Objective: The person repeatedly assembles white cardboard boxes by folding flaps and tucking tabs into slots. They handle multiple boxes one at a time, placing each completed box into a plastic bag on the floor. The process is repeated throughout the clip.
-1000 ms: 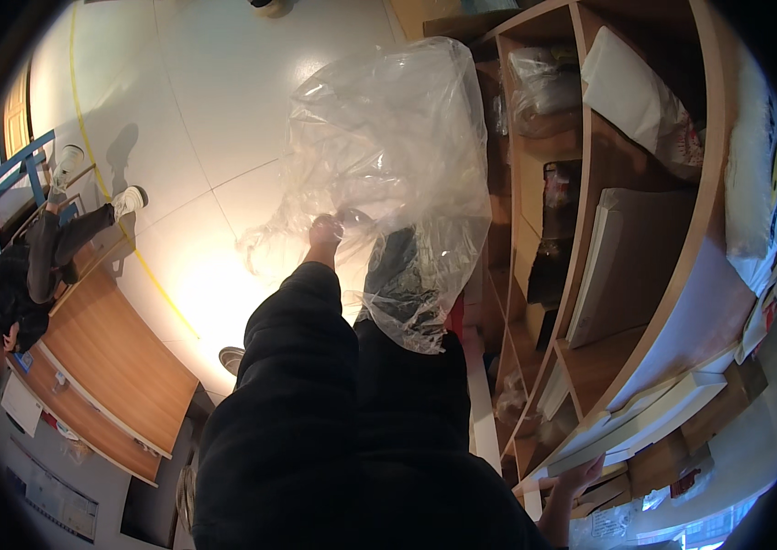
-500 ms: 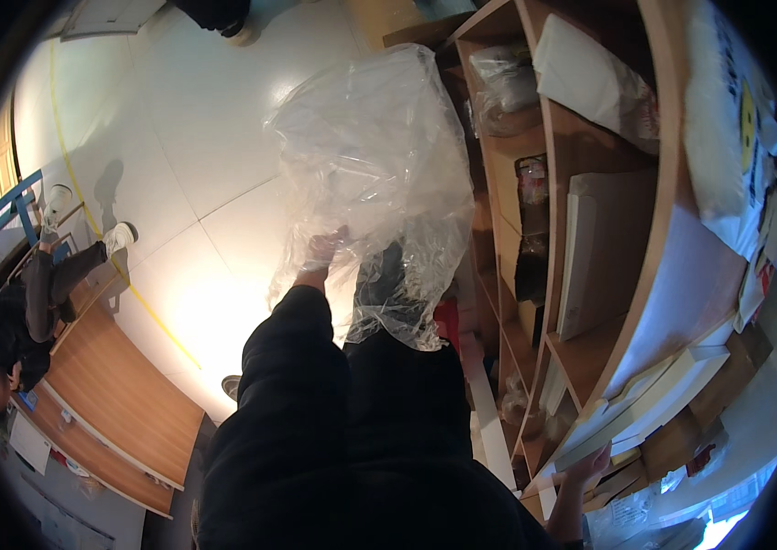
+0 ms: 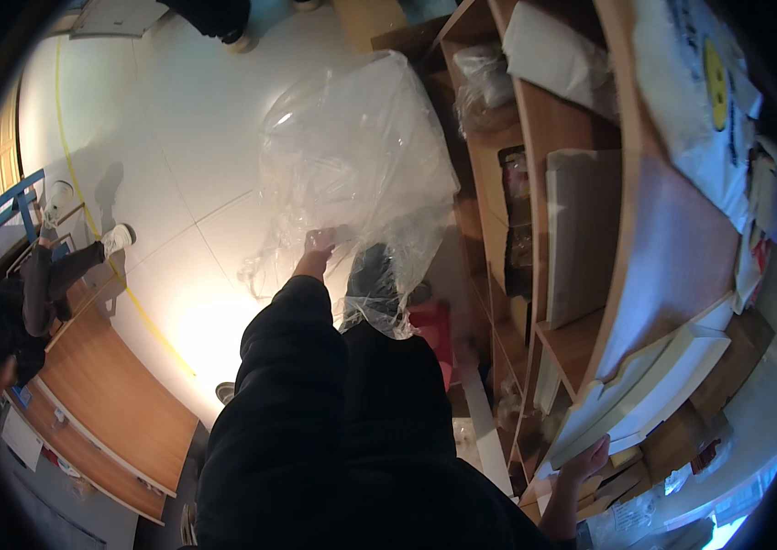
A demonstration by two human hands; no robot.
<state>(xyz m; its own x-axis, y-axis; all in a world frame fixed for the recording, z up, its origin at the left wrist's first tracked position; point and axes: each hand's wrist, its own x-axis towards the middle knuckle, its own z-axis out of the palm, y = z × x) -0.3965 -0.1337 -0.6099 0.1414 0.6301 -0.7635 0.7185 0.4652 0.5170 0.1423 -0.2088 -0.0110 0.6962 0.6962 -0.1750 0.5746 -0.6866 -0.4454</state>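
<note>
A large clear plastic bag [image 3: 361, 137], crumpled and see-through, hangs in front of me over the floor and my legs. Its near edge is gathered in my left hand [image 3: 319, 242], whose fingers are closed on the film. At the lower right, my right hand [image 3: 587, 460] is beside the near end of the long white flat boxes [image 3: 654, 394] lying on the shelf unit. Its fingers look stretched out, and I see nothing in them. Whether they touch the boxes I cannot tell.
A wooden shelf unit [image 3: 622, 229] on the right holds a white panel [image 3: 581, 238] and plastic-wrapped goods [image 3: 487, 87]. Beside my leg is a red object [image 3: 434, 339]. A seated person [image 3: 17, 321] is at a wooden table [image 3: 122, 403] on the left. A yellow line [image 3: 154, 325] crosses the floor.
The bag has shifted slightly left and spread away from the shelf, uncovering more of the red object. My left hand still grips it. The shelf unit appears farther left in view.
</note>
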